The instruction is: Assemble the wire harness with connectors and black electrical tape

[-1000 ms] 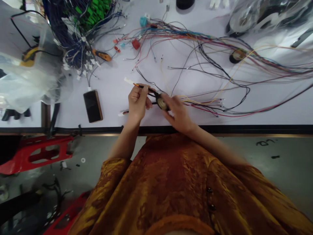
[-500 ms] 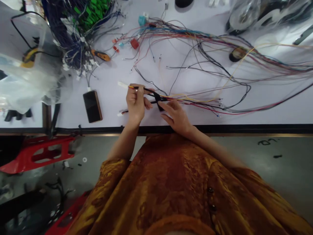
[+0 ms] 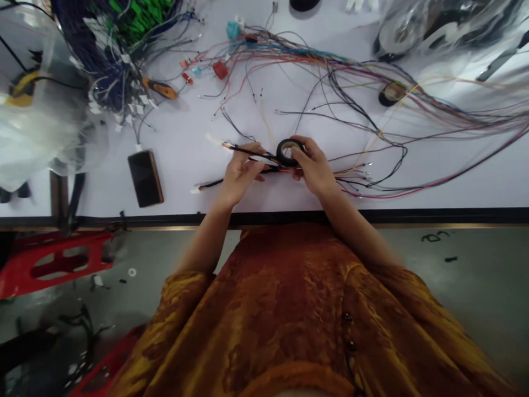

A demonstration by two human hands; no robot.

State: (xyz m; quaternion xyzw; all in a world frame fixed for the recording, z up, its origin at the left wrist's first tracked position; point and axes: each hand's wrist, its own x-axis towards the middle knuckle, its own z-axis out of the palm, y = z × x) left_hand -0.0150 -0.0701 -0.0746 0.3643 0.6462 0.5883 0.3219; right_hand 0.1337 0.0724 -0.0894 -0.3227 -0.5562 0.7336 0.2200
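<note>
Near the table's front edge, my left hand [image 3: 242, 173] is closed on a wire bundle [image 3: 270, 169] with black sleeved branches. One black branch [image 3: 215, 183] runs out to the left, beneath the hand. My right hand [image 3: 314, 165] pinches a roll of black tape [image 3: 284, 144], which stands against the bundle just right of the left hand's fingertips. To the right of that hand, loose red, yellow and black wire ends [image 3: 357, 176] with metal terminals fan out across the table. Part of the bundle is hidden under my fingers.
A phone [image 3: 145, 177] lies left of my hands, below an orange-handled tool [image 3: 160, 88]. A long multicoloured wire harness [image 3: 351, 65] crosses the back. Blue wires with green connectors [image 3: 142, 22] are heaped at back left. Another tape roll [image 3: 390, 94] lies right, and plastic bags [image 3: 37, 132] sit left.
The tape roll now stands upright in my right hand, above the bundle. My left hand has shifted right and slightly lower along the wires. The whole view has moved slightly.
</note>
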